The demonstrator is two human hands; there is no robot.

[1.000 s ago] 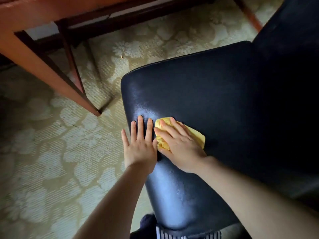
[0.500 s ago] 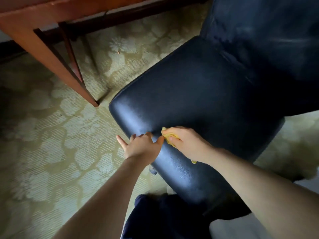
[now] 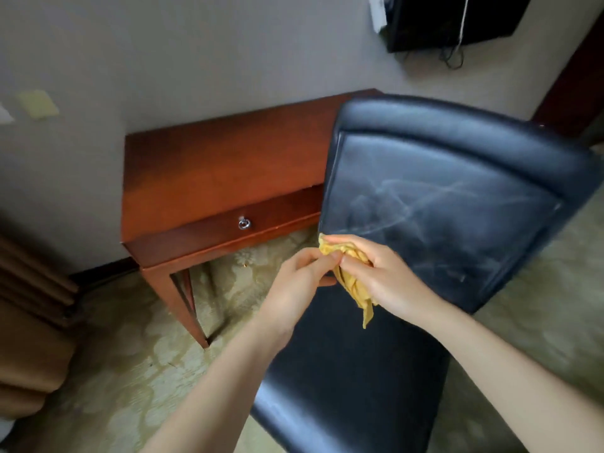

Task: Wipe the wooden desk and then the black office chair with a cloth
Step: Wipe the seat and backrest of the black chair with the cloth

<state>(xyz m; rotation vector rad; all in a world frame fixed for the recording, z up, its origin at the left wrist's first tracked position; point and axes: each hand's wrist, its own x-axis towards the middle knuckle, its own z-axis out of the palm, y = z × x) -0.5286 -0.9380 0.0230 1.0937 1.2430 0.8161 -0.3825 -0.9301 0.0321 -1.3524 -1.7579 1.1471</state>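
Observation:
The black office chair (image 3: 434,223) stands in front of me, its backrest smeared with pale wipe marks and its seat below my arms. A crumpled yellow cloth (image 3: 351,277) hangs in the air above the seat's back edge. My right hand (image 3: 382,276) grips the cloth from the right. My left hand (image 3: 302,277) pinches its upper left part with thumb and fingers. The wooden desk (image 3: 209,168) with one drawer and a metal ring pull stands against the wall, behind and left of the chair.
Patterned beige carpet (image 3: 124,371) covers the floor. Brown curtains (image 3: 29,322) hang at the left edge. A dark device with cables (image 3: 451,21) is mounted on the grey wall at the top right. A dark wooden frame (image 3: 578,86) runs along the right edge.
My view has lifted from the seat to the backrest and desk. Both hands have left the seat surface; the cloth is now held up between them instead of pressed on the seat.

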